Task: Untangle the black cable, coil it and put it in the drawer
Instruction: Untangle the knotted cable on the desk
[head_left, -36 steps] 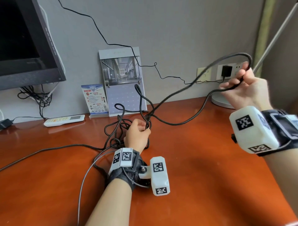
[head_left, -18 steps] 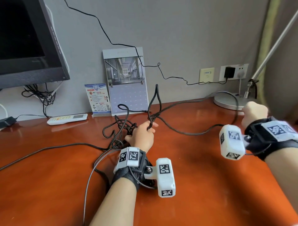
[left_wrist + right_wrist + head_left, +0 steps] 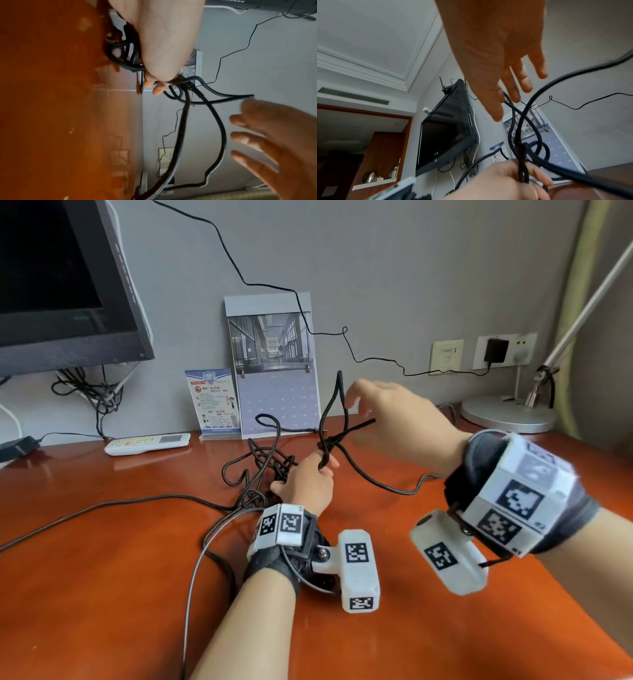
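The black cable [image 3: 363, 477] lies in a tangle [image 3: 263, 463] on the orange-brown desk [image 3: 102, 577]. My left hand [image 3: 308, 477] grips two strands just below a knot. A narrow loop [image 3: 337, 392] stands upright from that fist. My right hand [image 3: 363, 402] hovers at the loop's top with straight, spread fingers and holds nothing. In the right wrist view the loop tip [image 3: 506, 97] sits between thumb and forefinger; whether they touch is unclear. In the left wrist view my left hand [image 3: 163, 56] clutches the strands [image 3: 221, 128] and my right hand [image 3: 274, 142] is open.
A monitor [image 3: 61, 285] hangs at the left, above a white remote [image 3: 147, 444]. A calendar [image 3: 274, 364] and a small card [image 3: 214, 402] lean on the wall. A lamp base [image 3: 507, 414] and a plugged-in charger [image 3: 495, 350] are at the right. A grey cable [image 3: 195, 573] crosses the desk.
My right hand let go of the far stretch of cable, which dropped onto the desk. It swung left from beside the lamp to the upright loop and opened. My left hand kept its grip.
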Action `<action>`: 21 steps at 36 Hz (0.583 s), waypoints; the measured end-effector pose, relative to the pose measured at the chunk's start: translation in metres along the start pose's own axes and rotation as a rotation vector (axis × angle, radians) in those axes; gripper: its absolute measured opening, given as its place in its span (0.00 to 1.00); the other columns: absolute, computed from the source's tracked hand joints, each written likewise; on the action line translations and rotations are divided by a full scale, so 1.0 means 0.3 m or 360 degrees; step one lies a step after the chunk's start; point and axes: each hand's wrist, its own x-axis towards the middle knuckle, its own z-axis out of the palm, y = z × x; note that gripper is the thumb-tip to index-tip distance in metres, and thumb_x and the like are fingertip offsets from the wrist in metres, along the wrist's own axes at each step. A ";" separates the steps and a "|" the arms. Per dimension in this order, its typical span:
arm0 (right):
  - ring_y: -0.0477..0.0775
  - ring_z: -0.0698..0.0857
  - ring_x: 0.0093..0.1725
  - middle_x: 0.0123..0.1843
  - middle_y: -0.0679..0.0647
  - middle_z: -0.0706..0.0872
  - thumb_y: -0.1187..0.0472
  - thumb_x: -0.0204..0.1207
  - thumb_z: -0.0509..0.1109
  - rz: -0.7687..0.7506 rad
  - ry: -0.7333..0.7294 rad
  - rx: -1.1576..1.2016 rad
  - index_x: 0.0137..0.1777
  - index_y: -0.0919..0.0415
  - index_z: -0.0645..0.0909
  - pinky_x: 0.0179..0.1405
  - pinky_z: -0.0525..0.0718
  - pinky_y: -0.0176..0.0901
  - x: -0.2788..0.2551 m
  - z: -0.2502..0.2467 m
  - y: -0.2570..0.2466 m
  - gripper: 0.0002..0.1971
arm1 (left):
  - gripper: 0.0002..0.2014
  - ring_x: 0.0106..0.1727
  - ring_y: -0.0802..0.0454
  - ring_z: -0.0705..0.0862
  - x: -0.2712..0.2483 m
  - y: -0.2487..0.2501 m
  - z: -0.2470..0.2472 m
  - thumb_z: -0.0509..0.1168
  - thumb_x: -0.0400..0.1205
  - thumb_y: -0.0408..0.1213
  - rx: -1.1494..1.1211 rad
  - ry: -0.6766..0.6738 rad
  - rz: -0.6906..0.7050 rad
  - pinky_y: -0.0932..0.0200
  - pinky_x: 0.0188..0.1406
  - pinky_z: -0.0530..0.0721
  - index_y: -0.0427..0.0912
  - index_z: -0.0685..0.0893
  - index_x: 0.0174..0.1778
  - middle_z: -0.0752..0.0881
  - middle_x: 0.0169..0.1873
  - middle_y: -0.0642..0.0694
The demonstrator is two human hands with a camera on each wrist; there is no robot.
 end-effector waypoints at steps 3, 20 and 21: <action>0.59 0.76 0.59 0.58 0.54 0.78 0.58 0.75 0.67 0.0046 -0.0057 -0.0122 0.62 0.58 0.75 0.43 0.72 0.45 0.003 0.034 -0.004 0.15 | 0.19 0.50 0.53 0.78 -0.003 0.000 -0.004 0.48 0.81 0.27 -0.0028 0.0031 0.0024 0.47 0.63 0.60 0.56 0.77 0.43 0.85 0.44 0.57; 0.69 0.82 0.52 0.52 0.61 0.81 0.64 0.76 0.64 0.0318 0.0274 -0.0251 0.48 0.64 0.83 0.45 0.77 0.52 0.006 -0.033 0.114 0.08 | 0.15 0.45 0.51 0.76 0.010 -0.015 -0.022 0.53 0.82 0.31 -0.0084 0.0111 -0.0027 0.48 0.61 0.60 0.52 0.74 0.32 0.87 0.43 0.52; 0.69 0.82 0.51 0.51 0.61 0.82 0.64 0.75 0.64 0.0356 0.0277 -0.0264 0.47 0.64 0.83 0.44 0.76 0.51 0.002 -0.041 0.134 0.07 | 0.15 0.46 0.50 0.77 0.012 -0.018 -0.025 0.54 0.82 0.32 -0.0100 0.0109 -0.0028 0.48 0.62 0.60 0.52 0.74 0.32 0.88 0.44 0.51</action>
